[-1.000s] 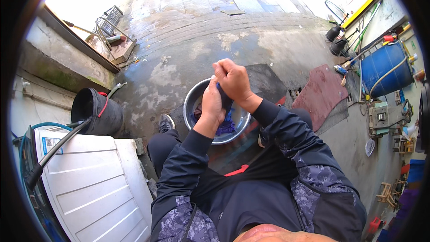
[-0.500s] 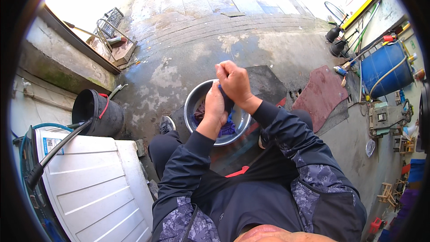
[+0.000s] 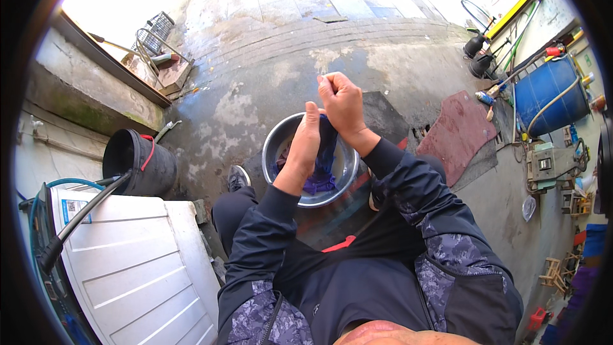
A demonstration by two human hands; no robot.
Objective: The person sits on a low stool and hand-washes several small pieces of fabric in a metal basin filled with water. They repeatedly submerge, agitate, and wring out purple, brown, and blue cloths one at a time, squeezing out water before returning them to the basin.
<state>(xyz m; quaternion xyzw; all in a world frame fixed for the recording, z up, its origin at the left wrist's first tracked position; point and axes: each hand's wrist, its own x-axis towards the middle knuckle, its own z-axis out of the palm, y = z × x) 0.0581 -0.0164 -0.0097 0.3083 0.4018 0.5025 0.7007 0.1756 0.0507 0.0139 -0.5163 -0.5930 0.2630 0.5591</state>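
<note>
Both hands hold a dark blue cloth (image 3: 325,156) above a round metal basin (image 3: 281,147) on the wet concrete ground (image 3: 255,76). The right hand (image 3: 343,101) has its fingers clamped on the cloth's upper end; the left hand (image 3: 308,137) is closed around it lower down. A black bucket (image 3: 137,163) stands well apart to the left, beside a white washing machine (image 3: 128,268)

You're out in a home backyard: wet concrete ground (image 3: 268,83) beyond your hands, a blue water barrel (image 3: 550,92) off to their right, a black bucket (image 3: 137,163) and white washing machine (image 3: 128,268) to their left.
</note>
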